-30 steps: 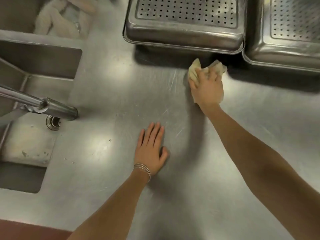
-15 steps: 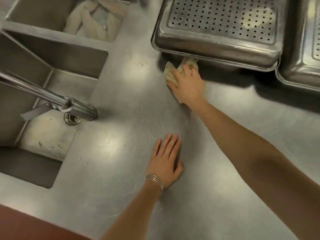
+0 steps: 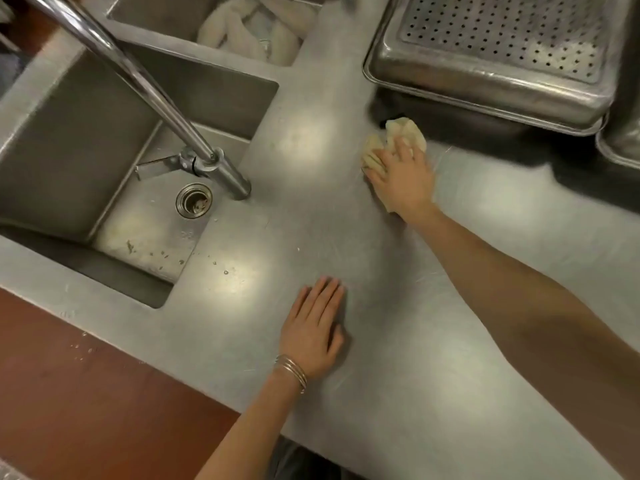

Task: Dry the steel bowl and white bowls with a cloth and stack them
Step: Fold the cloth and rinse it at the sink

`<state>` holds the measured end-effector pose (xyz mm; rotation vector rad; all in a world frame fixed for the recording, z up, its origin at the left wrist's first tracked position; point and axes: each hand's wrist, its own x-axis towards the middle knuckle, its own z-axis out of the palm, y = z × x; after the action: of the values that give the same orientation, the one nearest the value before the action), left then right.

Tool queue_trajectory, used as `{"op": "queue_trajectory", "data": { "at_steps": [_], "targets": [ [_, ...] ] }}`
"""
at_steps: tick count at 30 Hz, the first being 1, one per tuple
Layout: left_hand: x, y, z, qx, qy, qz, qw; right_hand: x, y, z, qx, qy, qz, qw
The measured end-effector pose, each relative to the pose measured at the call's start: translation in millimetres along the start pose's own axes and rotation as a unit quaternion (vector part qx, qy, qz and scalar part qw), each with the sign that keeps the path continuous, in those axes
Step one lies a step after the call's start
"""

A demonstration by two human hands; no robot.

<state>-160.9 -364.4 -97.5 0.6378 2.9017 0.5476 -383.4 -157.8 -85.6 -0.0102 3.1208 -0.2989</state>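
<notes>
Centrally, a steel counter (image 3: 398,341) runs from its front edge to a perforated tray (image 3: 485,88) standing along the back edge; a second tray (image 3: 620,147) shows only its corner at the right edge. A sink (image 3: 86,133) cuts into the counter's left side, with a drain (image 3: 194,200) in its floor and a faucet (image 3: 149,84) slanting over it from a base at the sink's right rim. Pale rags (image 3: 242,32) lie in a smaller basin behind the sink. Bare steel extends between the sink rim and the trays, and across the whole right front of the counter.

The cloth (image 3: 405,131) lies crumpled on the counter near the back edge, just in front of the perforated tray's left front corner and partly in its shadow. The right hand (image 3: 403,180) presses down on it, palm down, fingers laid over the folds, forearm stretched diagonally from the right front corner.

The left hand (image 3: 313,332) rests flat near the front edge, fingers straight and together, thumb out to the side, holding nothing. Thin bracelets (image 3: 291,370) circle its wrist.
</notes>
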Motion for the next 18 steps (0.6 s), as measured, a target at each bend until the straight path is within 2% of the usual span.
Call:
{"op": "queue_trajectory", "data": {
  "at_steps": [2,6,10,11,13,16,18],
  "targets": [
    [-33.9,-19.9,-5.6,0.008,-0.007,-0.017,1.0,-7.4,-39.8,9.9,0.005,-0.012,-0.047,0.999],
    [-52.0,-45.9,-10.8,0.023,-0.028,0.015,0.999,-60.0,-96.8,34.7,-0.019,0.002,-0.208,0.978],
    [-50.6,-46.1,-15.4,-0.001,-0.04,0.016,0.999,-97.3,-69.5,25.6,-0.04,0.039,-0.311,0.949],
    [-50.5,-46.4,-16.4,-0.006,-0.046,0.019,0.999,-94.3,-58.3,25.0,-0.047,0.049,-0.311,0.948],
    [-52.2,-50.7,-19.4,-0.012,-0.063,0.036,0.997,-83.6,-56.9,25.8,-0.037,0.053,-0.23,0.971],
    [-64.1,-72.0,-25.7,-0.004,-0.073,0.078,0.994,-76.8,-109.4,28.2,0.022,0.051,-0.036,0.998],
    [-84.8,-93.5,-32.9,-0.003,-0.077,0.076,0.994,-87.8,-154.8,31.1,0.035,0.015,-0.014,0.999]
  ]
}}
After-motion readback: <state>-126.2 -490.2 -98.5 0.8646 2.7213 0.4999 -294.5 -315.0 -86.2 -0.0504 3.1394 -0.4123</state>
